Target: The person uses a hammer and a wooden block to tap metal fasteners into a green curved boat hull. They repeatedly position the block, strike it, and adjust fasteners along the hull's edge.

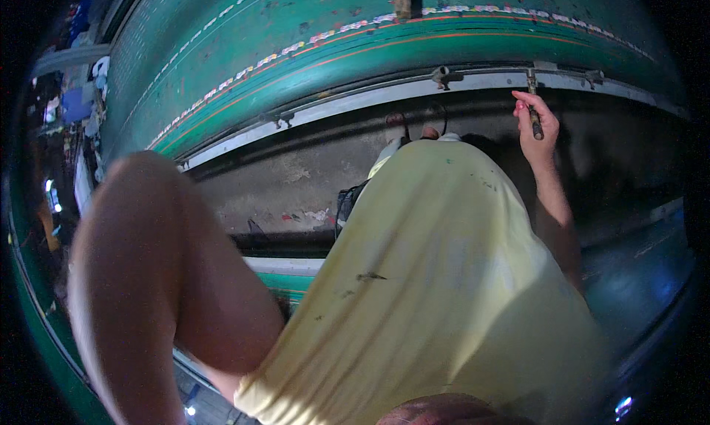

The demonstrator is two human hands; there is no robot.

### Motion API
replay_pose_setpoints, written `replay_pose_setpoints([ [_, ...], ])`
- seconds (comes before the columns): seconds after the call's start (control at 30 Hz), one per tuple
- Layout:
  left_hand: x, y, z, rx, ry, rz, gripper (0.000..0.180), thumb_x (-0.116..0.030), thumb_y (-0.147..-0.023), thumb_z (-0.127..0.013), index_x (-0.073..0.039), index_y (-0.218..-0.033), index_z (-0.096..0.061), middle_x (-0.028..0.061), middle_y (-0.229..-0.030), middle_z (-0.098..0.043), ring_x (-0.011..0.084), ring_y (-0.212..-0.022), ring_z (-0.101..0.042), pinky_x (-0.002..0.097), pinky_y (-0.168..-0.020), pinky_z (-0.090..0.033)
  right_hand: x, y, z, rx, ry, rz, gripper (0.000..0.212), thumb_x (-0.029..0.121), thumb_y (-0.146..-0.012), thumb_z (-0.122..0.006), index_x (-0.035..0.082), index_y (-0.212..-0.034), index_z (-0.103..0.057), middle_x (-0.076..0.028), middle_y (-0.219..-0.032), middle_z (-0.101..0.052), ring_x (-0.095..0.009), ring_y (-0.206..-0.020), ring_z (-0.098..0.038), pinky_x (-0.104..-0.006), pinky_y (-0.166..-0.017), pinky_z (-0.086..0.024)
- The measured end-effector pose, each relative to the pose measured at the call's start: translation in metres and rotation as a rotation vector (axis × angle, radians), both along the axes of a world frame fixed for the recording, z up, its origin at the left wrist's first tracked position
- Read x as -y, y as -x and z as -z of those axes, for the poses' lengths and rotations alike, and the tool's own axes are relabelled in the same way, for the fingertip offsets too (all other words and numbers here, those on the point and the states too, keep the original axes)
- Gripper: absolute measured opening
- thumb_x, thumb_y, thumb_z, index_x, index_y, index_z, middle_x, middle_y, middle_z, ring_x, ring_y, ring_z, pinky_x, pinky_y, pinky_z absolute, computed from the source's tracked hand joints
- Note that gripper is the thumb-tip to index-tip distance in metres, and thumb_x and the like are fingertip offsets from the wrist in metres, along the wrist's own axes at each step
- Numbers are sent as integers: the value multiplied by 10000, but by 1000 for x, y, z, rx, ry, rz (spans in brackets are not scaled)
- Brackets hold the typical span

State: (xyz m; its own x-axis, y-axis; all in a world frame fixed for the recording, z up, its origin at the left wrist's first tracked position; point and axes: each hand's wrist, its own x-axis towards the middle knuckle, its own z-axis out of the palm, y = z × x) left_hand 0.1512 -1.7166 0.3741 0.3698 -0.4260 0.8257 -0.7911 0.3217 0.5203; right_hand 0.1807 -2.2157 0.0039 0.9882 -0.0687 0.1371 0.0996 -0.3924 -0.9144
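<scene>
gripping a thin dark tool (535, 122) in the clenched right hand (536, 125), tip at the grey metal rail (384, 93) edging the green panel (296, 25), left hand out of sight behind the raised arm

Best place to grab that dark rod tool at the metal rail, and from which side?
Take the dark rod tool by its lower handle end, where the right hand wraps it now. Its tip seems to meet the metal rail, so the upper part is crowded. Probably come from below, on the person's side, fingers closing round the near-upright shaft.
</scene>
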Motion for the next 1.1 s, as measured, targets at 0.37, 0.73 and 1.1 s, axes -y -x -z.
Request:
replay_pose_setpoints([
  [0.37, -9, 78, 85, 20, -48, -99, 183, -237, -939, -796, -89, -1044, -771, 132, -962, -765, 303, -910, -734, 453, -829, -592, -66, -21, -19, 347, 155, -281, 209, -59, -1012, -705, 20, -1186, -789, -128, -991, -772, -223, -868, -752, -344, -783, -591],
  [0.73, -62, -38, -9, 210, 573, 87, 199, -245, -953, -776, -93, -1079, -748, 119, -957, -757, 266, -884, -727, 425, -806, -602, -81, -24, -26, 300, 304, -204, 332, -38, -961, -710, 67, -1267, -785, -168, -1098, -765, -367, -965, -767, -424, -858, -627],
  [1.1, 137, -373, 318, -413, -315, -1136, 442, -328, -901, -915, -6, -1176, -789, 178, -1075, -813, 334, -996, -785, 432, -914, -619, -114, -49, -3, 138, 405, -118, 420, 228, -874, -939, 97, -1246, -792, -160, -1080, -733, -420, -953, -742, -530, -791, -596],
])
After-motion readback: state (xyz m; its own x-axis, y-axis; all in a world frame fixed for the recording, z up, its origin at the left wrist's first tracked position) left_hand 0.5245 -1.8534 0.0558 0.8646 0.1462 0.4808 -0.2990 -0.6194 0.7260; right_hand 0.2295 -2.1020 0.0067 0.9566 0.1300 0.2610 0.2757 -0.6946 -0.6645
